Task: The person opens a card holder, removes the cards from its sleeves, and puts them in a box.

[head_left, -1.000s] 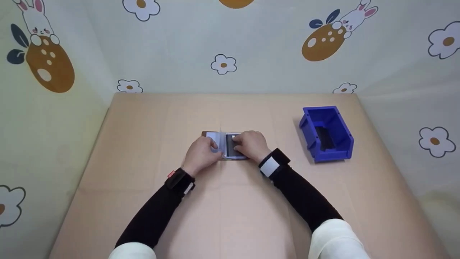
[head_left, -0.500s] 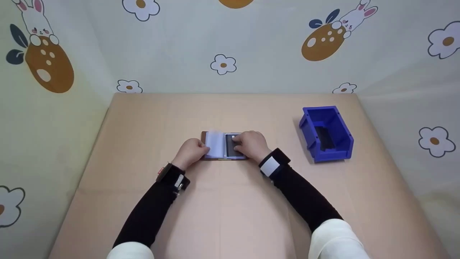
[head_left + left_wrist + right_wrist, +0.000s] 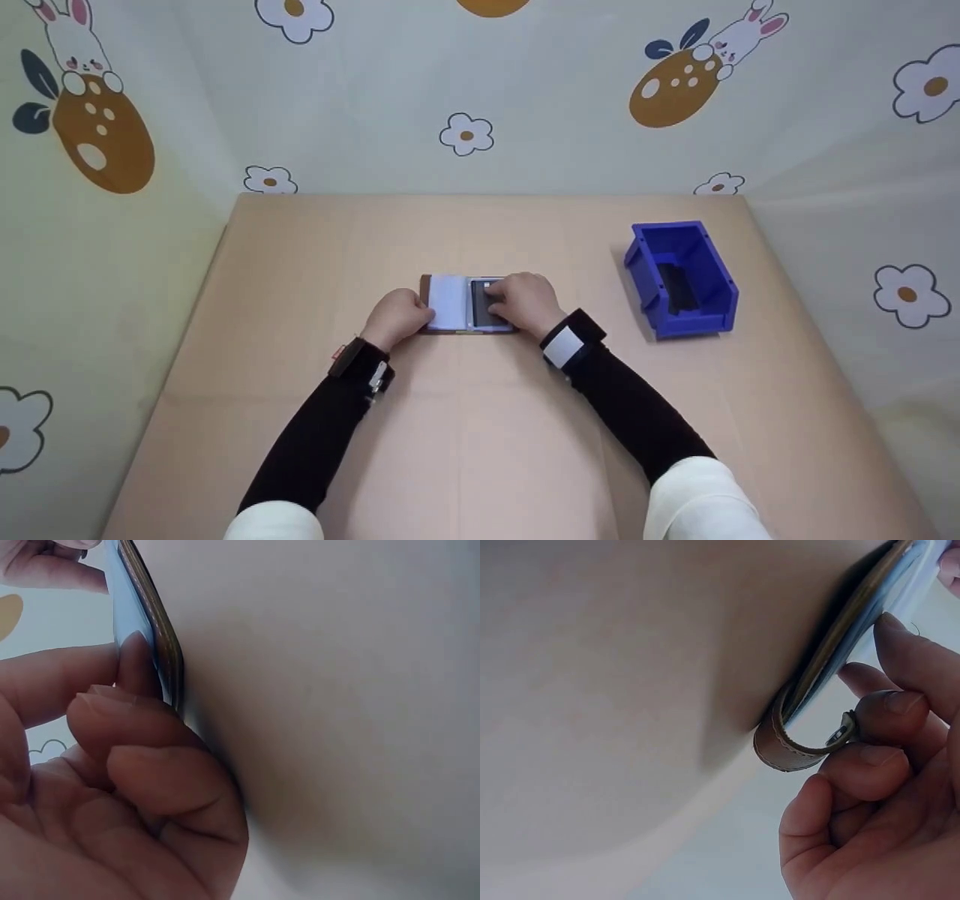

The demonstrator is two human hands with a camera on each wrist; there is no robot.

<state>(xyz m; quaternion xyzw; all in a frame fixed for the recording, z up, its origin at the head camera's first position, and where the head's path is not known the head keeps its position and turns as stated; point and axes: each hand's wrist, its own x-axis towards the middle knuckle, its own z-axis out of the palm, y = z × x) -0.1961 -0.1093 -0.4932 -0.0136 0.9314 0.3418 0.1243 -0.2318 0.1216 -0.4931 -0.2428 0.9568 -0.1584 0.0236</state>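
Observation:
A brown card holder (image 3: 424, 303) with a snap strap (image 3: 786, 754) lies spread on the table, its clear plastic sleeves (image 3: 448, 304) turned to the left. On its right side a dark card (image 3: 482, 306) shows, partly covered by fingers. My left hand (image 3: 396, 319) pinches the sleeves and cover at the lower left edge; its other fingers curl below, as the left wrist view shows. My right hand (image 3: 527, 301) grips the holder's right edge, with fingertips resting on the dark card. In the right wrist view, the strap's metal snap lies against its curled fingers.
To the right stands a blue plastic bin (image 3: 683, 327) with dark flat pieces (image 3: 677, 288) inside. The table (image 3: 322, 247) has a tan covering, and a patterned curtain (image 3: 375, 112) hangs behind it and at both sides.
My left hand has turned a clear sleeve over to the left and moved from the holder's middle to its left edge. My right hand has stayed in place.

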